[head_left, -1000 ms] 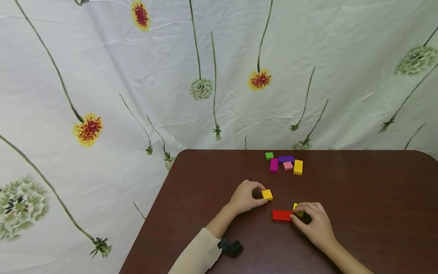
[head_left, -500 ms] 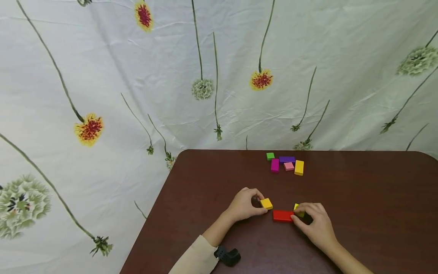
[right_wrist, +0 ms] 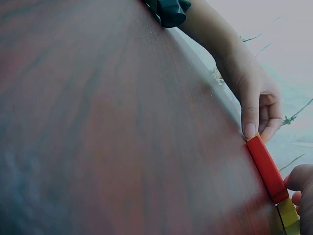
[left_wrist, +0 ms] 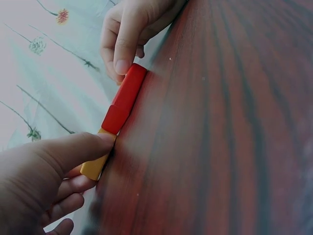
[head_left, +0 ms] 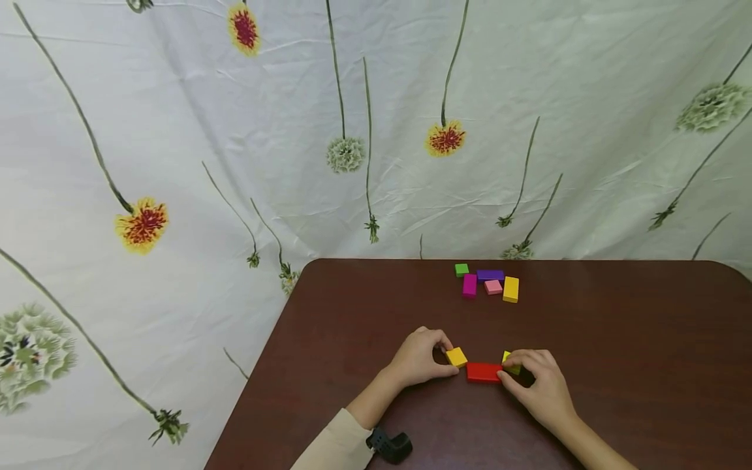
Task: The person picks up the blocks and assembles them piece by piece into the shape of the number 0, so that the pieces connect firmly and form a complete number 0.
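My left hand point(head_left: 418, 358) pinches a small orange-yellow block point(head_left: 456, 357) between thumb and fingers. That block sits at the left end of a long red block point(head_left: 483, 373); in the left wrist view the orange-yellow block point(left_wrist: 93, 168) and the red block point(left_wrist: 124, 98) look to be touching end to end. At the red block's other end, my right hand point(head_left: 543, 385) has its thumb against the red block and its forefinger on a yellow block point(head_left: 508, 356), partly hidden under the fingers. In the right wrist view the yellow block point(right_wrist: 287, 213) adjoins the red block point(right_wrist: 267, 169).
Farther back on the dark brown table point(head_left: 617, 326) lie a green block point(head_left: 461, 269), a purple block point(head_left: 490, 275), a magenta block point(head_left: 469, 285), a pink block point(head_left: 493, 287) and an orange-yellow upright-lying block point(head_left: 511, 289). A flower-print cloth point(head_left: 282, 98) hangs behind the table.
My left hand has drawn its orange-yellow block nearer to me, from behind the red block's left end to right beside it. The right hand and red block have stayed put.
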Available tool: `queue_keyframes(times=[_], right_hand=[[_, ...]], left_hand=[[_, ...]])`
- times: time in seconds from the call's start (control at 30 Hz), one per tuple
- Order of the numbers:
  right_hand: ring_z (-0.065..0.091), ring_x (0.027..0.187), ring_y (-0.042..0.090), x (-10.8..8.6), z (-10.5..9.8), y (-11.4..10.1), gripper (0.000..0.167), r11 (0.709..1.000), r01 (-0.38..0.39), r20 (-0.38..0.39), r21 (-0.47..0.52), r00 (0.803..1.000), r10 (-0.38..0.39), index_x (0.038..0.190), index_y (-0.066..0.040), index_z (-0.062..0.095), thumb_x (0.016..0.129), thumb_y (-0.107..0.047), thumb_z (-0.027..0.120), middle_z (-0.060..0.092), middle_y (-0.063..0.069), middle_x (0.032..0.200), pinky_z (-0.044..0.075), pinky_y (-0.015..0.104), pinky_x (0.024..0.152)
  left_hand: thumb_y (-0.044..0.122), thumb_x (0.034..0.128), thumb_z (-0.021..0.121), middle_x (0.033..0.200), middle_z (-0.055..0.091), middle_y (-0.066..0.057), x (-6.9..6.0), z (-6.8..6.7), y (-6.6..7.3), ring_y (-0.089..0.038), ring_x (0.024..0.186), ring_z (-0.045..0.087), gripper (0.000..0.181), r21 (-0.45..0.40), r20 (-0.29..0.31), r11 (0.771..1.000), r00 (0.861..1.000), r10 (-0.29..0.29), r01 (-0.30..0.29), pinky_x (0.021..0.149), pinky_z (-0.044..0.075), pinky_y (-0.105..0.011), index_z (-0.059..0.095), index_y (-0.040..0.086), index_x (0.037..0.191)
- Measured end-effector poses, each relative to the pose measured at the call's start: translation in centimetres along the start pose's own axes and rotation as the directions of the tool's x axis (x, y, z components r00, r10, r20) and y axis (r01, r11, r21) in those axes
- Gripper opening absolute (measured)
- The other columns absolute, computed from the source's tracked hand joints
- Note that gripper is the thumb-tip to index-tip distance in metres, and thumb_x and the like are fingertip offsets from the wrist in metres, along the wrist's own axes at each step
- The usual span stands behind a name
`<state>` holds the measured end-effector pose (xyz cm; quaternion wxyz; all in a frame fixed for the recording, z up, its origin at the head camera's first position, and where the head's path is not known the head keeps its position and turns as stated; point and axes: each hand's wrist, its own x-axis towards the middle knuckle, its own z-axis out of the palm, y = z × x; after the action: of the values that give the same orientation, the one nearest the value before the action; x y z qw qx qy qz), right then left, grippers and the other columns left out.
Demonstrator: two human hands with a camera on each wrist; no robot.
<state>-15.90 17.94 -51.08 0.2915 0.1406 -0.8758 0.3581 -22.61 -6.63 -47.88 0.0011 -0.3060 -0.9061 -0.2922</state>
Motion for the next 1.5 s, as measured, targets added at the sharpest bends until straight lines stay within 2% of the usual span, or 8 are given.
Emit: queue_keyframes(times=[0.13, 0.47, 0.93, 1.1, 1.23, 1.33, 1.43, 1.5], right_hand=[[0.047, 0.091, 0.008, -0.1, 0.1, 0.0, 0.024, 1.0, 0.0, -0.002, -0.002, 1.0, 0.0, 0.077, -0.017, 0.07, 0.065, -0.007, 0.087, 0.068, -0.004, 0.091, 0.036, 0.023, 0.077], [0.047, 0.091, 0.007, -0.1, 0.1, 0.2, 0.024, 1.0, 0.004, -0.006, 0.005, 1.0, -0.004, 0.078, -0.017, 0.069, 0.065, -0.007, 0.087, 0.068, -0.004, 0.091, 0.036, 0.024, 0.077], [0.047, 0.091, 0.008, 0.0, -0.1, -0.1, 0.023, 1.0, 0.0, -0.002, 0.003, 1.0, 0.0, 0.078, -0.017, 0.07, 0.066, -0.007, 0.087, 0.068, -0.003, 0.092, 0.035, 0.024, 0.077], [0.049, 0.089, 0.012, 0.0, -0.1, -0.3, 0.024, 1.0, 0.012, -0.011, 0.013, 1.0, -0.012, 0.078, -0.018, 0.07, 0.066, -0.006, 0.088, 0.068, -0.005, 0.092, 0.035, 0.021, 0.078], [0.049, 0.089, 0.012, 0.0, -0.1, -0.2, 0.025, 1.0, 0.025, -0.02, 0.017, 0.999, -0.025, 0.078, -0.018, 0.07, 0.065, -0.006, 0.088, 0.068, -0.004, 0.092, 0.035, 0.021, 0.077], [0.049, 0.089, 0.012, 0.0, -0.1, -0.2, 0.026, 0.999, 0.037, -0.028, 0.021, 0.999, -0.037, 0.078, -0.018, 0.071, 0.064, -0.005, 0.088, 0.068, -0.005, 0.092, 0.035, 0.02, 0.077], [0.049, 0.088, 0.012, 0.0, 0.0, -0.2, 0.026, 0.999, 0.042, -0.028, 0.021, 0.999, -0.041, 0.078, -0.018, 0.07, 0.065, -0.005, 0.088, 0.068, -0.005, 0.092, 0.035, 0.02, 0.077], [0.049, 0.088, 0.012, 0.0, 0.0, -0.2, 0.025, 0.999, 0.041, -0.023, 0.02, 0.999, -0.041, 0.078, -0.018, 0.07, 0.065, -0.005, 0.087, 0.068, -0.005, 0.092, 0.035, 0.021, 0.077]], left_hand=[[0.036, 0.0763, 0.083, 0.086, 0.059, 0.013, -0.1, 0.2, 0.0, -0.002, 0.081, 0.046, 0.032, 0.051, -0.007, 0.998, 1.0, 0.02, -0.02, 0.073, 0.04, -0.018, 0.067, 0.018, 0.096], [0.038, 0.0762, 0.083, 0.089, 0.061, 0.013, -0.1, -0.1, 0.3, -0.004, 0.084, 0.048, 0.033, 0.107, 0.005, 0.994, 0.999, 0.032, -0.032, 0.078, 0.041, -0.021, 0.067, 0.018, 0.097], [0.039, 0.0755, 0.084, 0.091, 0.062, 0.011, -0.1, -0.4, 0.4, -0.005, 0.083, 0.05, 0.036, 0.126, 0.024, 0.992, 0.999, 0.026, -0.029, 0.079, 0.041, -0.023, 0.066, 0.017, 0.098], [0.048, 0.0768, 0.079, 0.095, 0.063, 0.011, -0.1, -0.5, 0.4, -0.006, 0.089, 0.053, 0.04, 0.141, 0.041, 0.989, 0.998, 0.044, -0.05, 0.082, 0.042, -0.025, 0.067, 0.018, 0.102], [0.055, 0.0812, 0.07, 0.099, 0.064, 0.011, -0.2, -0.4, 0.6, -0.007, 0.093, 0.054, 0.043, 0.199, -0.004, 0.976, 0.996, 0.088, -0.086, 0.083, 0.043, -0.027, 0.069, 0.018, 0.103], [0.053, 0.0841, 0.068, 0.096, 0.065, 0.01, -0.2, 0.1, 1.1, -0.008, 0.09, 0.054, 0.038, 0.292, -0.077, 0.944, 0.98, 0.182, -0.153, 0.08, 0.043, -0.026, 0.071, 0.019, 0.1], [0.05, 0.0839, 0.072, 0.093, 0.067, 0.009, -0.2, 0.6, 1.7, -0.009, 0.088, 0.055, 0.03, 0.391, -0.124, 0.89, 0.945, 0.304, -0.235, 0.075, 0.042, -0.024, 0.074, 0.021, 0.094], [0.049, 0.0826, 0.074, 0.091, 0.067, 0.009, -0.2, 0.9, 1.9, -0.01, 0.087, 0.055, 0.027, 0.451, -0.141, 0.852, 0.921, 0.364, -0.267, 0.074, 0.042, -0.025, 0.076, 0.023, 0.091]])
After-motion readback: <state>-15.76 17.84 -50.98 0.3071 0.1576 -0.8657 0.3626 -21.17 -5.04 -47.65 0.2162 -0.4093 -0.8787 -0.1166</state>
